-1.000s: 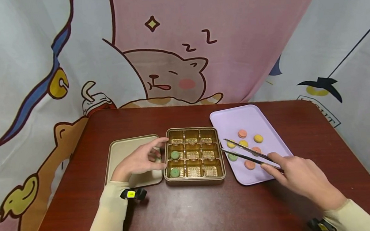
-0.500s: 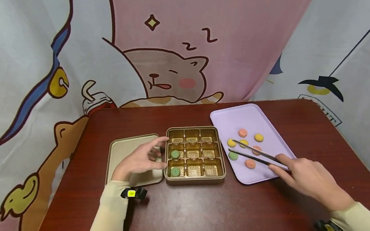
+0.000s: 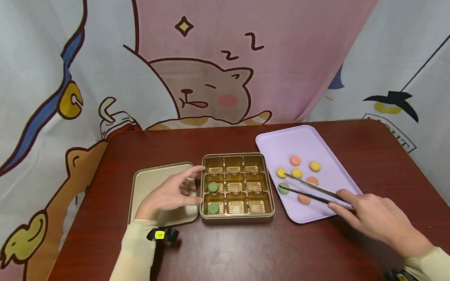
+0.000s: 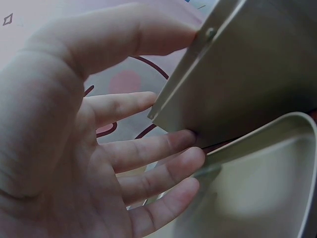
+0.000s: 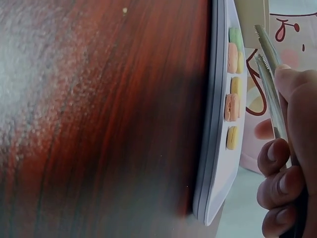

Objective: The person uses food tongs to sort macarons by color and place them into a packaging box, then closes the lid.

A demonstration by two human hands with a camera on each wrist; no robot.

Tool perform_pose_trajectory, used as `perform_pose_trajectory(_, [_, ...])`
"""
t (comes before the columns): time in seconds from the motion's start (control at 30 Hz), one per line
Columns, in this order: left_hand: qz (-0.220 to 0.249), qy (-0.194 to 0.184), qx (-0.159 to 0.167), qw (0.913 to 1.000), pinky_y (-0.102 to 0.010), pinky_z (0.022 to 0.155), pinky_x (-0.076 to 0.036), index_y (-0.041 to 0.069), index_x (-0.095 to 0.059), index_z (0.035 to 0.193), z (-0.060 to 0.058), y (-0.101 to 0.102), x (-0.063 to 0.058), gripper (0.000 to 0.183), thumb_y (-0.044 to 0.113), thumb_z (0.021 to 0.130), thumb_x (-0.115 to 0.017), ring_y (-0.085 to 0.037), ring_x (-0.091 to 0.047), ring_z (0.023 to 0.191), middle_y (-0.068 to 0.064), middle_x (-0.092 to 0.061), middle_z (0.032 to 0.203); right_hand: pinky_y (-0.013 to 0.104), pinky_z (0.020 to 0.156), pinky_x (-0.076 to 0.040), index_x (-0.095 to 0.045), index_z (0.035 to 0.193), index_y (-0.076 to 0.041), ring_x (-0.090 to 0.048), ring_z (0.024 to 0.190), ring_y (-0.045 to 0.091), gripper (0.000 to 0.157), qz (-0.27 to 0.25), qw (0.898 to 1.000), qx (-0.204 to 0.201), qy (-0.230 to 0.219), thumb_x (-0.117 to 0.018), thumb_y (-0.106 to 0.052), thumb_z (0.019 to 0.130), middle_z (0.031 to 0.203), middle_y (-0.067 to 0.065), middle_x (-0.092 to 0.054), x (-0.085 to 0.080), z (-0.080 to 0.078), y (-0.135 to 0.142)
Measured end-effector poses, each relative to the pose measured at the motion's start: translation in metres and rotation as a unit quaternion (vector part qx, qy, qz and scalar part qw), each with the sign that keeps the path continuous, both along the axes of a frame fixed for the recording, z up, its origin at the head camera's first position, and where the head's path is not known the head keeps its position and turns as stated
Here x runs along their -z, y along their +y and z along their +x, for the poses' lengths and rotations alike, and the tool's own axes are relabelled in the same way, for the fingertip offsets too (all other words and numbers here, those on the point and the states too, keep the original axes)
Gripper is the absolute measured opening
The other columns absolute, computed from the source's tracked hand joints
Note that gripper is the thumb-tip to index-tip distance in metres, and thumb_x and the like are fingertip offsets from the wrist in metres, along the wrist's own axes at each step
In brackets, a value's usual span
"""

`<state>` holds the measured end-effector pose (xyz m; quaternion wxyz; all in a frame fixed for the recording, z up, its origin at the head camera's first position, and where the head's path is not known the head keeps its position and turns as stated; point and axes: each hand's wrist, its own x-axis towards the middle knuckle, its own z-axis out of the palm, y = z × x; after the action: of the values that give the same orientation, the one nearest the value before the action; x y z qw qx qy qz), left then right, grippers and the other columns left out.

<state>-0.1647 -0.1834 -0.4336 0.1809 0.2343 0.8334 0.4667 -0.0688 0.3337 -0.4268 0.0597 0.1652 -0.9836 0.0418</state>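
Note:
My left hand rests its thumb and a fingertip against the left side of a gold square tin, fingers loosely extended. The tin has a divided gold insert; green macarons sit in its left middle and left front compartments. My right hand grips metal tongs, arms spread, reaching over a lilac tray. One tip is by a yellow macaron, the other over a green macaron. In the right wrist view the serrated tongs stand apart with nothing between the tips.
The tin's lid lies on the table left of it, partly under my left hand. More pink and yellow macarons are scattered on the tray. A printed cartoon curtain hangs behind the brown table.
The tongs have shifted right, away from the tin, and their tips have lowered slightly toward the green macaron. My right hand has moved right with them. My left hand stays in place.

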Motion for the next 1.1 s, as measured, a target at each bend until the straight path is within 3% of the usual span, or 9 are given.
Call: perform_pose_trajectory(1.1, [0.000,-0.006,-0.002,1.0000,-0.050,0.101,-0.056,0.019,-0.040,0.162,0.0002,0.0004,-0.0011,0.089,0.018,0.086,-0.088,-0.032,-0.063,0.117,-0.015,-0.056,0.146,0.029,0.044,-0.030,-0.063,0.096,-0.019,-0.036,0.051,0.009,0.031,0.033,0.999,-0.006,-0.034,-0.074,-0.048,0.096,0.056,-0.010,-0.039,0.0002,-0.0002,0.0020])
